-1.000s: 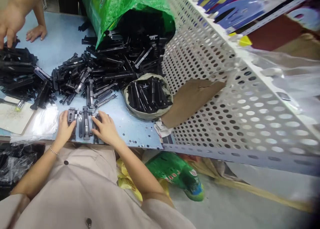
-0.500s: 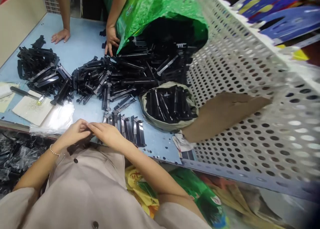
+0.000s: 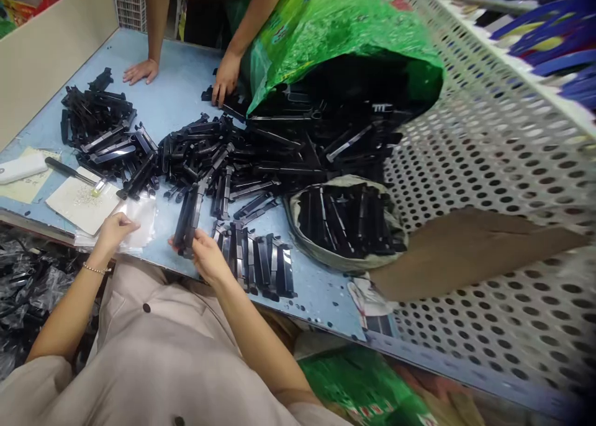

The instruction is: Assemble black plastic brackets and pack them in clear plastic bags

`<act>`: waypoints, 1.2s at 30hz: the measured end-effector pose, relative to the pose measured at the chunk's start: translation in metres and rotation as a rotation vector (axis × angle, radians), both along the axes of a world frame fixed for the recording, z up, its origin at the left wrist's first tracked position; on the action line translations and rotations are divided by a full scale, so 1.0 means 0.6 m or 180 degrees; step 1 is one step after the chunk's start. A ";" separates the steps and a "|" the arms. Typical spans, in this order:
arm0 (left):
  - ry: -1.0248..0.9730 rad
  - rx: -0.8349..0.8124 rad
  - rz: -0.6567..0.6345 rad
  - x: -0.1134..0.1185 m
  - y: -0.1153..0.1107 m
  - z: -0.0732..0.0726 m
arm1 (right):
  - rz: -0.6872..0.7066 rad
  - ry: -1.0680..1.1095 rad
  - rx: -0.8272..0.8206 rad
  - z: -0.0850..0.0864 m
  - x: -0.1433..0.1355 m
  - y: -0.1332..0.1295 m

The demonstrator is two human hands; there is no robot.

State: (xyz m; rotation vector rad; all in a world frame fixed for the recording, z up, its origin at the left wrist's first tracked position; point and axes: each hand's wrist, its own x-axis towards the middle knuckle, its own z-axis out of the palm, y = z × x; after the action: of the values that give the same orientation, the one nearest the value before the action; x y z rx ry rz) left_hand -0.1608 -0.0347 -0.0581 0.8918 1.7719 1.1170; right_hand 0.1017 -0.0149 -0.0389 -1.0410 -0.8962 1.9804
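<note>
My right hand is closed around a pair of black plastic parts, long and narrow, held upright over the table's front edge. My left hand is at the stack of clear plastic bags, thumb and fingers pinched at a bag's edge. Beside my right hand, several similar black parts lie in a row on the blue table. Loose piles of such parts cover the middle of the table, and another pile lies to the left.
A green sack spills black parts at the back. A cloth bag of parts stands by the perforated metal panel and brown cardboard. A screwdriver-like tool rests on a card. Another person's hands are across the table.
My hands have moved apart: the left to the plastic bags, the right raised with the black parts now visible. The other person's hand now touches a black part. The view has shifted.
</note>
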 end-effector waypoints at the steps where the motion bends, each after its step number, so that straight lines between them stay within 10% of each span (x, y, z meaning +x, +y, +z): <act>1: -0.0349 -0.0065 0.0094 -0.007 -0.001 0.000 | 0.0033 0.0148 -0.0139 -0.002 -0.014 -0.002; 24: -0.1171 0.0517 0.0640 -0.006 -0.027 0.009 | 0.0739 0.0858 -0.0497 -0.037 -0.151 0.046; 28: 0.0407 0.1280 0.0808 -0.031 -0.051 0.032 | 0.0568 0.0739 -0.0609 -0.059 -0.143 0.059; 32: 0.2411 0.1139 -0.0357 -0.039 -0.061 0.045 | 0.0213 0.0302 -0.0255 -0.049 -0.131 0.050; 36: 0.2260 0.0824 -0.0792 -0.047 -0.045 0.035 | 0.0216 0.0369 0.0023 -0.024 -0.098 0.011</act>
State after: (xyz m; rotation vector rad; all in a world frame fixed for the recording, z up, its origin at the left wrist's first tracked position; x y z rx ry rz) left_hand -0.1892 -0.0615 -0.0371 1.7810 2.0016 0.9360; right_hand 0.0427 -0.0084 -0.0530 -0.8923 -0.8853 2.0695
